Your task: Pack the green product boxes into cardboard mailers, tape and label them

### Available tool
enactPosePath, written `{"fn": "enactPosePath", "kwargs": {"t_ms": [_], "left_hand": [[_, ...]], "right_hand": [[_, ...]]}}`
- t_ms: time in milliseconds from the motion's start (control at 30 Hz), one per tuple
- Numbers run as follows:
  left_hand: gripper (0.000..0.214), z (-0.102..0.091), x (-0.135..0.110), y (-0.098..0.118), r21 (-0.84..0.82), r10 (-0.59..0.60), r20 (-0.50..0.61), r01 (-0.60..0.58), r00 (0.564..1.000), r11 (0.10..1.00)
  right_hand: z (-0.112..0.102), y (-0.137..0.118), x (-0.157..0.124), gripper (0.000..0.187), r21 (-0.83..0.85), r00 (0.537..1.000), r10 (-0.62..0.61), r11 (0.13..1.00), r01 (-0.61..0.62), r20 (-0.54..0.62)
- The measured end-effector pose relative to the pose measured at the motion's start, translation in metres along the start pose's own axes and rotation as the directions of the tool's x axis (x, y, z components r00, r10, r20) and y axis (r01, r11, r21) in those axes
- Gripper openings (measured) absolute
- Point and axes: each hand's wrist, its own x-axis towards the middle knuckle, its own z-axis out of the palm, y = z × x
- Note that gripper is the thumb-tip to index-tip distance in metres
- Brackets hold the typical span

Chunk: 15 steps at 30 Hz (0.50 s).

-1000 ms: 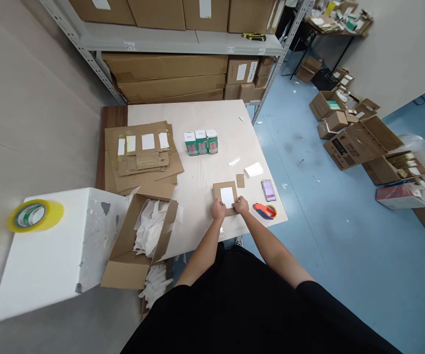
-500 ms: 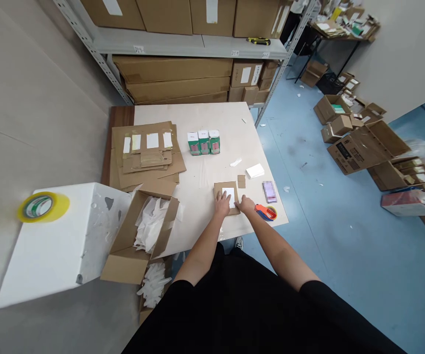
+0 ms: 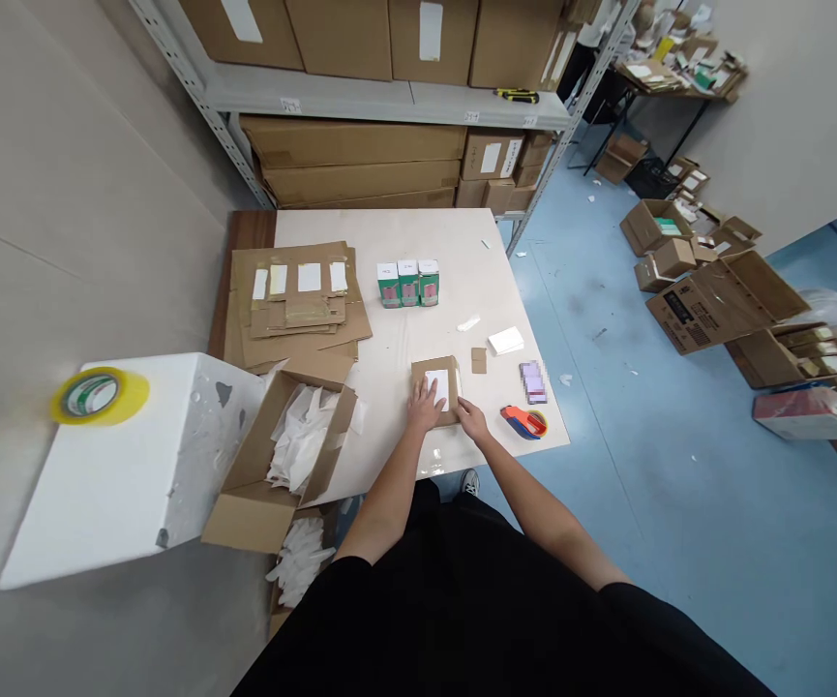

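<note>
A small flat brown cardboard piece [image 3: 445, 374] with a white label [image 3: 438, 387] lies near the table's front edge. Across its lower left part rests my left hand [image 3: 424, 407], fingers spread flat over the label. My right hand [image 3: 471, 420] is at the cardboard's right edge, its fingers drawn together on that edge. Just right of this hand lies an orange and blue tape dispenser [image 3: 524, 422]. A tiny brown cardboard square [image 3: 478, 360], a stack of white cards [image 3: 506, 341] and a purple patterned pack [image 3: 533, 382] lie beyond the hands.
Three green and white boxes [image 3: 407, 284] stand mid-table. Flattened cardboard [image 3: 302, 329] is piled at left. An open carton [image 3: 254, 518] of white packing material adjoins the table, beside a white block [image 3: 113, 465] bearing yellow tape [image 3: 100, 396]. Behind stands a shelf [image 3: 374, 101] with cartons.
The labelled cardboard has slid left across the table, away from the tape dispenser. Both hands have moved left with it, and the view has shifted slightly.
</note>
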Motion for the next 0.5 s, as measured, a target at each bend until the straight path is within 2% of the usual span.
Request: {"fn": "enactPosePath", "kwargs": {"t_ms": [67,133,233,300,367,400,500], "left_hand": [[0.069,-0.007,-0.009,-0.015,-0.070,-0.023,-0.042,0.020,0.999,0.997],[0.067,-0.012,-0.021,-0.030,-0.178,-0.052,-0.104,0.033,0.993,0.983],[0.063,-0.014,-0.042,-0.050,-0.395,-0.140,-0.185,0.056,0.973,0.917],[0.061,-0.014,-0.053,-0.062,-0.526,-0.213,-0.203,0.077,0.956,0.847],[0.063,-0.016,-0.061,-0.070,-0.611,-0.249,-0.196,0.081,0.948,0.788],[0.067,-0.017,-0.063,-0.073,-0.633,-0.254,-0.188,0.081,0.949,0.770],[0.081,-0.021,-0.065,-0.077,-0.675,-0.276,-0.173,0.090,0.946,0.732]], "right_hand": [[0.011,-0.009,-0.004,0.043,0.045,0.999,-0.033,0.998,0.033,0.009],[0.022,-0.018,-0.006,0.045,0.089,0.993,-0.099,0.992,0.092,0.072],[0.037,-0.032,-0.005,0.049,0.064,0.962,-0.224,0.974,0.216,0.157],[0.044,-0.040,-0.002,0.056,-0.025,0.962,-0.252,0.966,0.256,0.102],[0.051,-0.045,0.002,0.064,-0.091,0.978,-0.209,0.974,0.209,0.009],[0.054,-0.046,0.005,0.067,-0.091,0.986,-0.169,0.982,0.168,0.000],[0.062,-0.047,0.009,0.067,-0.004,0.989,-0.067,0.998,0.068,0.134]]}}
